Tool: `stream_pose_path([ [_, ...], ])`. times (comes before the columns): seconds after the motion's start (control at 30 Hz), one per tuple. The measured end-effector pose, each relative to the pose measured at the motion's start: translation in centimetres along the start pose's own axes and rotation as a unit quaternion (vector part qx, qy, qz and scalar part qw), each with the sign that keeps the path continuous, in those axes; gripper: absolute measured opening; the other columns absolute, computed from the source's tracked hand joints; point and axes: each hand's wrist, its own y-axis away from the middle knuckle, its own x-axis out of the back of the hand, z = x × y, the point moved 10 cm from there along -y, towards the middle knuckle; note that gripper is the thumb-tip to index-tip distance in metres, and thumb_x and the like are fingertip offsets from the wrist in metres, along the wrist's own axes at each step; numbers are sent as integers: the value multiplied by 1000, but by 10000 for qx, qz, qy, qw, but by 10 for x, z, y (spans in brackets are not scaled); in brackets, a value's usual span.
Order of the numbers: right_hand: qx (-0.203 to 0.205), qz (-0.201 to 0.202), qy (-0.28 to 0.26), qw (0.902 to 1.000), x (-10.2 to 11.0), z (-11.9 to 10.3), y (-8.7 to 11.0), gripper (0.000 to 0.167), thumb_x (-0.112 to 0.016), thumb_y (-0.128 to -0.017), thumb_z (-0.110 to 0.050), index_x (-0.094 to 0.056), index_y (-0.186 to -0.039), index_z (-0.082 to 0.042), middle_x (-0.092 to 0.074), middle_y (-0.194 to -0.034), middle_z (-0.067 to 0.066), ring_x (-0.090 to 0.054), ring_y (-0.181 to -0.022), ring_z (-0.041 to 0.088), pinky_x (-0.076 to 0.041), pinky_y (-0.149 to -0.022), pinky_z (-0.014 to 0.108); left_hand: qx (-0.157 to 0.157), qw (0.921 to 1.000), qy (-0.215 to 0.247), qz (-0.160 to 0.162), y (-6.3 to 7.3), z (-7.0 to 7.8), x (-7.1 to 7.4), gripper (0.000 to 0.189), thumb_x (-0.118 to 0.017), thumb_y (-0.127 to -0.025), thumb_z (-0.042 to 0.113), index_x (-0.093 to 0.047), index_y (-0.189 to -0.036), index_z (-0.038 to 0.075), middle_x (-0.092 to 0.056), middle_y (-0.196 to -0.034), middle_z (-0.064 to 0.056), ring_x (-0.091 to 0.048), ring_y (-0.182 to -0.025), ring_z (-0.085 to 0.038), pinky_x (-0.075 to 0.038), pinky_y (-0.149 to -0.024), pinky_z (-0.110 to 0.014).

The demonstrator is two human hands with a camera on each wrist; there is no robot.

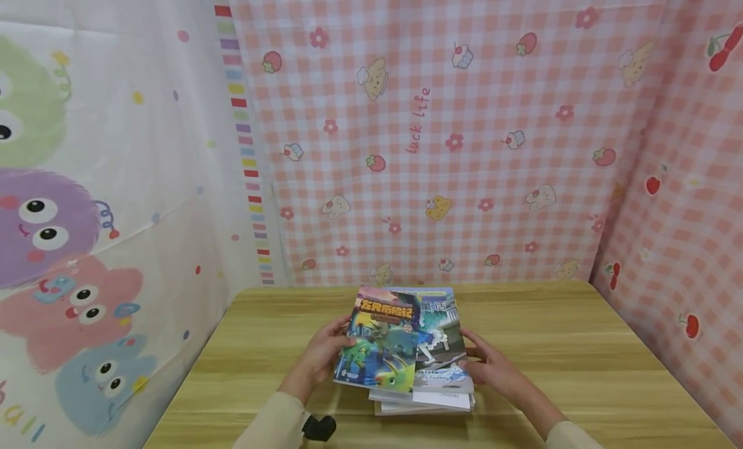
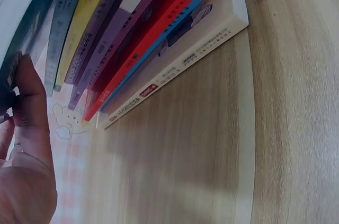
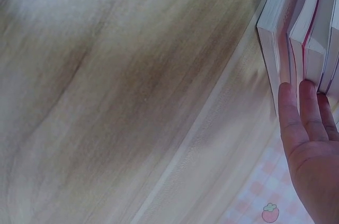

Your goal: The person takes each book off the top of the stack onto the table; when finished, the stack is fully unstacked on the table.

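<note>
A stack of several paperback books stands in the middle of the wooden table. On top, shifted left and tilted, lies a colourful comic book with dinosaurs on its cover. My left hand pinches its left edge, thumb on the cover and fingers underneath. Partly covered by it is a book with a dark green and white cover. My right hand touches the stack's right side, its extended fingers against the page edges. The left wrist view shows the lower books' spines, among them a red spine.
The wooden table extends around the stack. A pink checked cloth hangs behind it, and a white cartoon cloth hangs on the left. A small black object shows beside the left sleeve.
</note>
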Motion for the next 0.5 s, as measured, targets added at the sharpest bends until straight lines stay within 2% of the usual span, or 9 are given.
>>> stream_pose_path([
  [0.3, -64, 19, -41, 10000, 0, 0, 0, 73, -60, -96, -10, -19, -157, -2, -41, -139, 39, -57, -108, 30, -52, -77, 37, -125, 9991, 177, 351, 4, 9, 26, 67, -56, -89, -6, -36, -152, 3, -54, -127, -13, -63, -90, -20, -56, -75, -34],
  [0.5, -110, 41, 4, 9999, 0, 1, 1, 73, -60, -96, -10, -20, -157, -2, -42, -139, 39, -58, -112, 33, -54, -81, 40, -214, 9978, 288, 558, 6, 18, 55, 65, -52, -91, -9, -33, -153, 2, -56, -120, -7, -63, -90, -16, -56, -74, -30],
])
